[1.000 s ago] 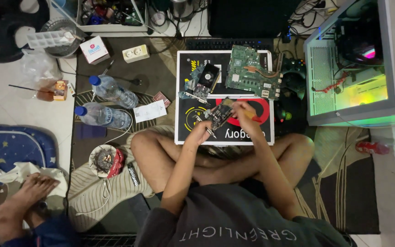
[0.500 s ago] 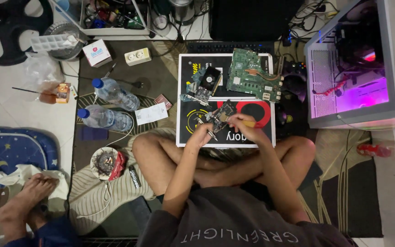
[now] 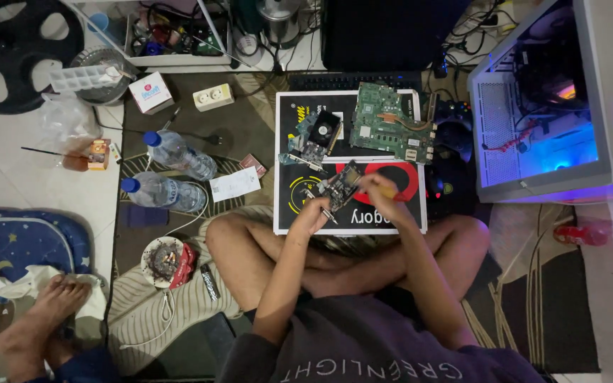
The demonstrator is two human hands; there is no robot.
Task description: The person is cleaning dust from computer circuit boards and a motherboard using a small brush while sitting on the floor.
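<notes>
I sit cross-legged on a mat, looking down. My left hand (image 3: 312,215) grips the lower edge of a small dark circuit card (image 3: 340,186) held over a flat black box (image 3: 352,213). My right hand (image 3: 376,190) is closed around a tool with an orange handle (image 3: 389,191), its tip at the card. On the far part of the box lie a green circuit board (image 3: 391,132) and a second card with a black fan (image 3: 318,135).
Two plastic water bottles (image 3: 179,156) lie at the left, next to a paper slip (image 3: 234,184) and a round ashtray (image 3: 164,259). An open, lit computer case (image 3: 540,120) stands at the right. Another person's foot (image 3: 58,305) rests at the lower left.
Both hands stay at the small card with only slight shifts. The light inside the computer case has gone from green to pink to blue.
</notes>
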